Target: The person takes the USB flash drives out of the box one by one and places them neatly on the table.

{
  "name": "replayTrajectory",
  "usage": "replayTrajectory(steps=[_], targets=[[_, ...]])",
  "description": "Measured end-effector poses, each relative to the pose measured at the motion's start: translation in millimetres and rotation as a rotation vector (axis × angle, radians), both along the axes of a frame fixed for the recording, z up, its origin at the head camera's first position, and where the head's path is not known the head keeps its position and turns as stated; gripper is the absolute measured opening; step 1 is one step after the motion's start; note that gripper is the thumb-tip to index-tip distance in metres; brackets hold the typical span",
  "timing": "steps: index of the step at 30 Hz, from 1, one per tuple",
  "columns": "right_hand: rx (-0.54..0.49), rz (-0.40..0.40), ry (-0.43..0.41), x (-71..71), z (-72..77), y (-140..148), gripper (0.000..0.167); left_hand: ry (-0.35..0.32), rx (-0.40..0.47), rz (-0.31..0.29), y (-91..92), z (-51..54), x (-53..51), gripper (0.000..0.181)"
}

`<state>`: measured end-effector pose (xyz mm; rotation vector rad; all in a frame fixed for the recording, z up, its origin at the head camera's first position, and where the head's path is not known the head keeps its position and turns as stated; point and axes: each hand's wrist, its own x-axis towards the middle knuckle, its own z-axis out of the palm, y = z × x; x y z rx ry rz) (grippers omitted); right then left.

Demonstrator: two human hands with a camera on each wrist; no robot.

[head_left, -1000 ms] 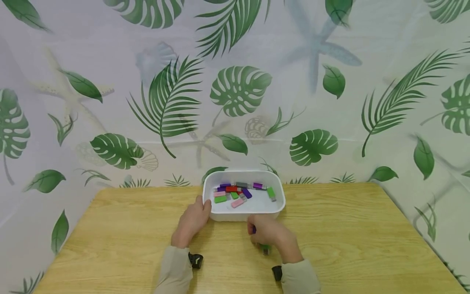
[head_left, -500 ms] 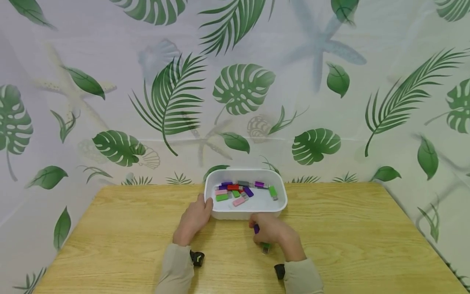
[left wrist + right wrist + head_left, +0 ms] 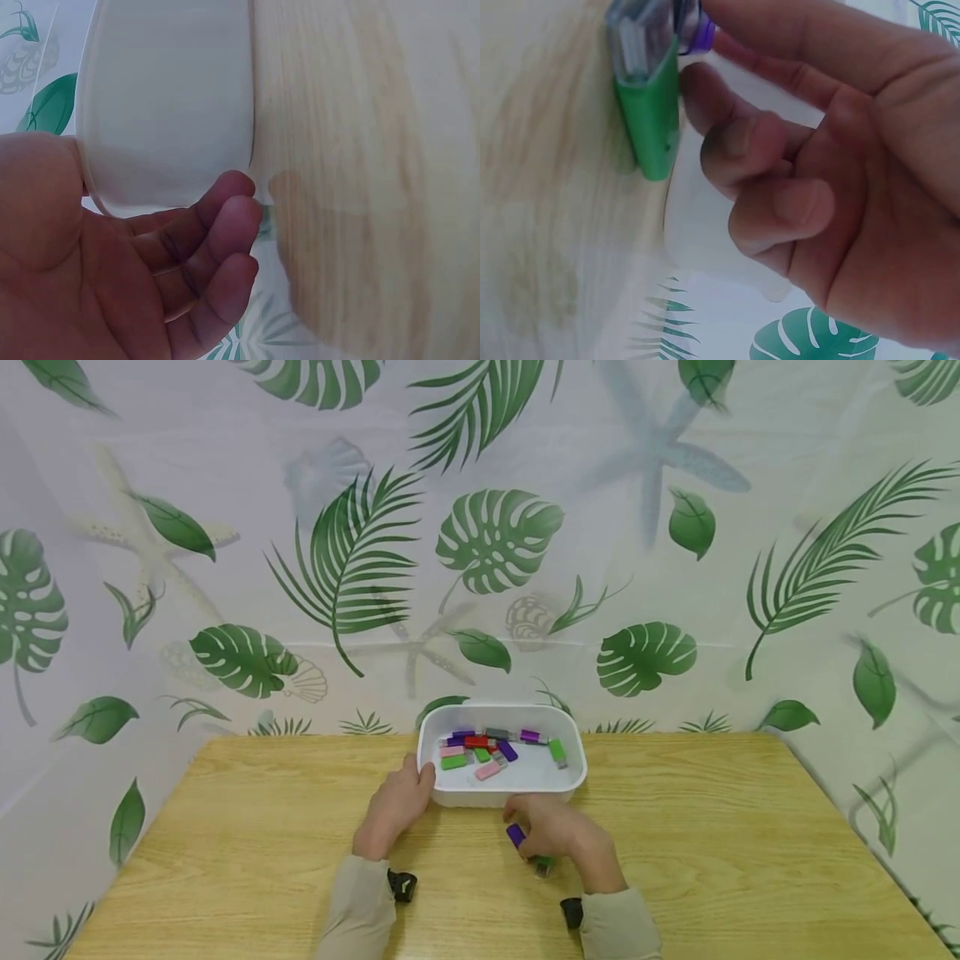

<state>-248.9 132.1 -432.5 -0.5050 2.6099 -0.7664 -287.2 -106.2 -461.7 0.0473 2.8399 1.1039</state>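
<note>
On the left end of a white plastic tray (image 3: 536, 777) my left hand (image 3: 395, 806) grips the rim, thumb on top and fingers outside the wall (image 3: 165, 97). Just in front of the tray, my right hand (image 3: 555, 829) holds a purple USB stick (image 3: 514, 835) between thumb and index finger; the hand hides part of it. Under that hand a green USB stick (image 3: 542, 864) lies on the table. In the right wrist view the green stick (image 3: 649, 120) is close beside the purple one (image 3: 703, 36), and the other fingers are curled with nothing in them.
Inside the tray lie several USB sticks: a red one (image 3: 480, 742), a pink one (image 3: 488, 771), a green one (image 3: 557, 752), a grey one (image 3: 497, 734) and purple ones. The tray stands near the back edge of the wooden table (image 3: 697, 843), before a leaf-patterned cloth (image 3: 495, 543).
The purple stick has turned and now shows more, sticking out to the left of the right thumb. The left hand stays on the tray. The whole view has shifted slightly.
</note>
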Motion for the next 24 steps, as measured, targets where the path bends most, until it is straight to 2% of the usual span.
replayTrajectory(steps=[3,11,15,24], targets=[[0.001,0.025,0.003,-1.0,-0.5,0,0.035,0.004,-0.001,0.001,-0.4,-0.6,0.4,0.049],[-0.002,-0.067,-0.066,1.0,3.1,0,0.024,0.011,0.000,-0.007,-1.0,-0.1,-0.3,0.050],[-0.001,-0.075,-0.081,2.6,6.5,0,0.022,0.012,0.002,-0.006,-1.0,0.4,0.4,0.049],[0.001,-0.065,-0.022,6.9,22.6,-1,0.025,0.023,-0.001,-0.005,-0.3,1.8,1.6,0.045]])
